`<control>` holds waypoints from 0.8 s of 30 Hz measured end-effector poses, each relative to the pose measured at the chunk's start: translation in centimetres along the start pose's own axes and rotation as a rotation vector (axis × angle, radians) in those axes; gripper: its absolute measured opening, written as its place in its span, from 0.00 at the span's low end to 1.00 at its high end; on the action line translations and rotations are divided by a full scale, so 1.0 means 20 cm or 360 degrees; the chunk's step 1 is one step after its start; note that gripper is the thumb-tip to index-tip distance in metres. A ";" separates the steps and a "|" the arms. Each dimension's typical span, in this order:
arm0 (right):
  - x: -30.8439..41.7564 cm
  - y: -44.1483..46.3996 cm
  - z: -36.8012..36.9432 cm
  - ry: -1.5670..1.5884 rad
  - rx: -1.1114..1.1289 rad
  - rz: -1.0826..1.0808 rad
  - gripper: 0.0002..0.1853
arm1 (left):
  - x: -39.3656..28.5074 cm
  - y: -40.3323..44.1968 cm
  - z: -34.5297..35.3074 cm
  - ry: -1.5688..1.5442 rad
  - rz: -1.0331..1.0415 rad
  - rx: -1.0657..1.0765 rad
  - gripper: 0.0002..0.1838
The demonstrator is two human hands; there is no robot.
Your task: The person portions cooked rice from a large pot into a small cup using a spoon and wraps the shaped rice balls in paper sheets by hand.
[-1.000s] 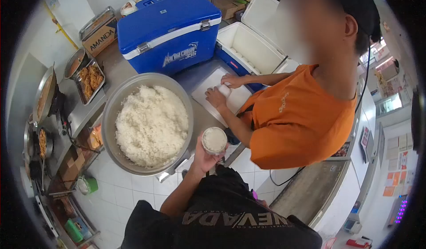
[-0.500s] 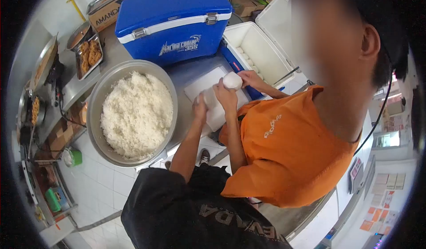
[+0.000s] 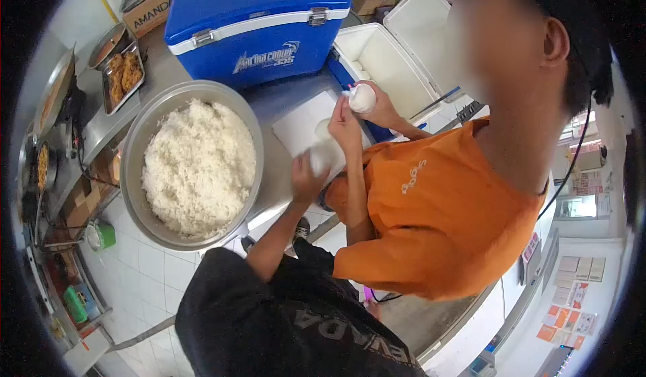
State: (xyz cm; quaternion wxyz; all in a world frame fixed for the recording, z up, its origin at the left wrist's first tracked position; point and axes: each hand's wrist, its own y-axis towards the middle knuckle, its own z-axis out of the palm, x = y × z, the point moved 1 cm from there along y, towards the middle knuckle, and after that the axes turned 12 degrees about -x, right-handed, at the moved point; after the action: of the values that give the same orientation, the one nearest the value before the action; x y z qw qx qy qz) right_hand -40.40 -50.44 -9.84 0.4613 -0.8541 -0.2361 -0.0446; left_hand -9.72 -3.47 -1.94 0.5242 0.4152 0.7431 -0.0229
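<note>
My left hand [image 3: 307, 178] reaches in from the black sleeve, with its fingers curled at a white bundle [image 3: 326, 160] smeared by motion. Just beyond lies a rounded white lump [image 3: 324, 129] on a white sheet [image 3: 294, 127]. My right hand does not show; the co-worker's arm and body cover that side. Close by, the co-worker's two hands [image 3: 350, 123] grip a round white wrapped bundle [image 3: 363, 99] by its gathered end. To my left stands a wide metal pot [image 3: 129, 168] heaped with cooked white rice [image 3: 200, 165].
A closed blue cooler [image 3: 259, 37] stands behind the pot. Beside it, an open cooler [image 3: 410, 74] holds white bundles. The co-worker in an orange shirt [image 3: 431, 215] stands close on my right. A tray of fried food [image 3: 124, 81] and a pan [image 3: 109, 46] sit at left.
The co-worker's bundle has turned and moved slightly up and right, its gathered end now showing. The white bundle at my left hand has moved down, and the lump on the sheet has become visible.
</note>
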 end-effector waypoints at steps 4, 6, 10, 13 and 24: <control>0.42 -0.07 0.20 0.0099 0.0208 -0.0544 0.13 | 0.21 -0.56 -0.54 -0.0068 -0.0398 0.0355 0.35; 0.75 -0.25 0.38 -0.0177 0.0314 -0.1079 0.15 | 0.23 -0.56 -0.87 -0.0195 -0.0770 0.0773 0.32; 1.33 -1.07 0.61 -0.0017 0.1278 -0.0704 0.17 | 0.03 -0.39 -1.72 -0.0457 -0.0951 0.1144 0.27; 1.59 -1.43 0.86 -0.0026 0.1603 -0.1121 0.12 | 0.15 -0.52 -2.16 -0.1138 -0.1599 0.0718 0.27; 2.80 -1.89 2.25 -0.1378 -0.0463 -0.3139 0.15 | 0.34 -0.44 -2.41 -0.2266 -0.1924 -0.0818 0.26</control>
State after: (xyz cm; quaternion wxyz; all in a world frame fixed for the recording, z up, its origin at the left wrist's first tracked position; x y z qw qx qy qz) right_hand -13.98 23.81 9.95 -0.0056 -0.2783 -0.9532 -0.1182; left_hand -52.59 17.46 10.72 0.8260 -0.2755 0.3220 -0.3716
